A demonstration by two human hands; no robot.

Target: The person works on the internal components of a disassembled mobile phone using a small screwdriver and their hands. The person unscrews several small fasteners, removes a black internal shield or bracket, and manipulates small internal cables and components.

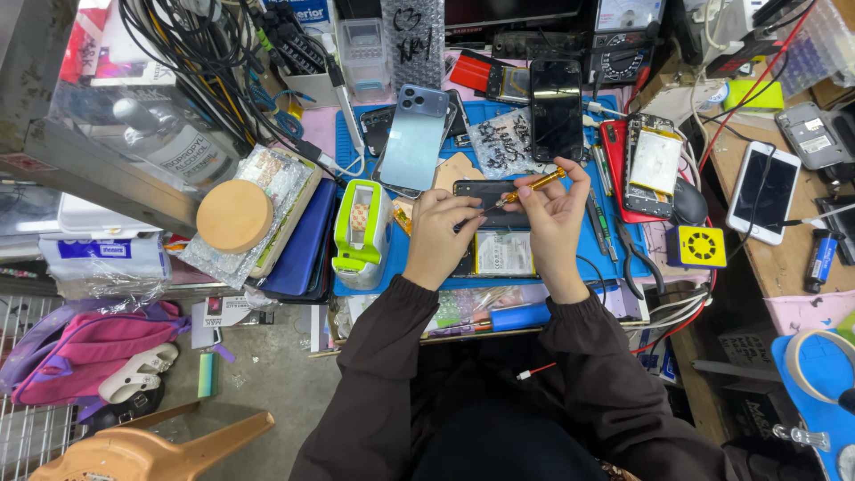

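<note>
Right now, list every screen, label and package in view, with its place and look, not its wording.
Dark phone screen: upright, top centre, black rectangle.
White phone: right bench, dark screen.
Opened phone: under both hands, white label inside.
Clear bottle: left, lying, white label.
Meter dial: top, white and black.

At the centre of the frame, the left hand (438,239) rests on an opened phone (492,233) lying on a blue mat (570,258). The right hand (554,214) pinches a yellow-handled screwdriver (533,186), tip angled down-left onto the phone. Left of the hands stands a green-and-white tape dispenser (359,233); above them lie a light-blue phone (414,140) and a black phone (556,109). At right, a white phone (763,191) lies on the wooden surface (784,263).
</note>
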